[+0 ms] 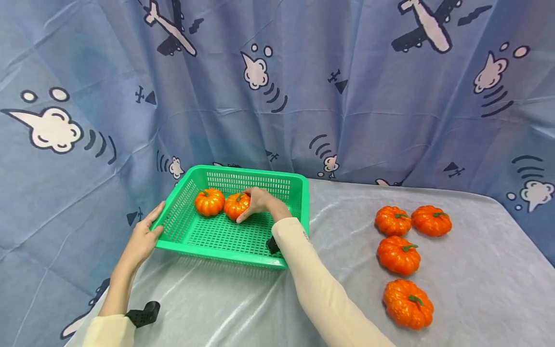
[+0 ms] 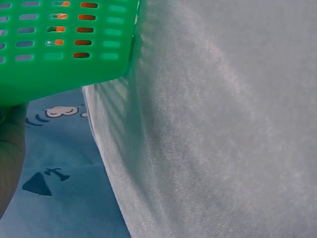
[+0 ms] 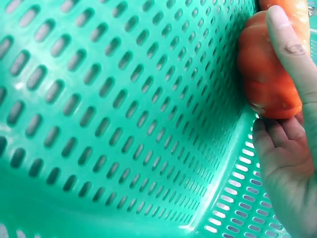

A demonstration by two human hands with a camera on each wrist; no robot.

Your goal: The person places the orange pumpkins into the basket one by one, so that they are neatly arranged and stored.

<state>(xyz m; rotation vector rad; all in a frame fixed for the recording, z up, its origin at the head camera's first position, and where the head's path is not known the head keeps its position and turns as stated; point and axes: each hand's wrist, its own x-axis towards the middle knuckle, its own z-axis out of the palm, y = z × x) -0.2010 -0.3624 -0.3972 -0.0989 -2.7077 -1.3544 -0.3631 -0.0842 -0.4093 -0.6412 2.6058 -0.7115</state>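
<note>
A green plastic basket (image 1: 217,254) with slotted walls stands on the cloth-covered table. At its left rim my left hand (image 1: 145,235) grips the edge, the thumb over the near left corner and the fingers along the outer side. Inside the basket, my right hand (image 1: 262,200) holds a small orange pumpkin (image 1: 234,207) from its right side. Thumb and fingers lie on opposite sides of this pumpkin (image 3: 265,69) in the right wrist view, low beside the slotted floor. Left of it, close against it, sits another orange pumpkin (image 1: 209,202) with a green stem.
On the table's right side lie several more pumpkins: one (image 1: 392,220) at the back beside another (image 1: 431,221), one (image 1: 398,255) in the middle and one (image 1: 408,304) nearer the front. A blue curtain (image 1: 303,96) printed with planes hangs behind and left of the table.
</note>
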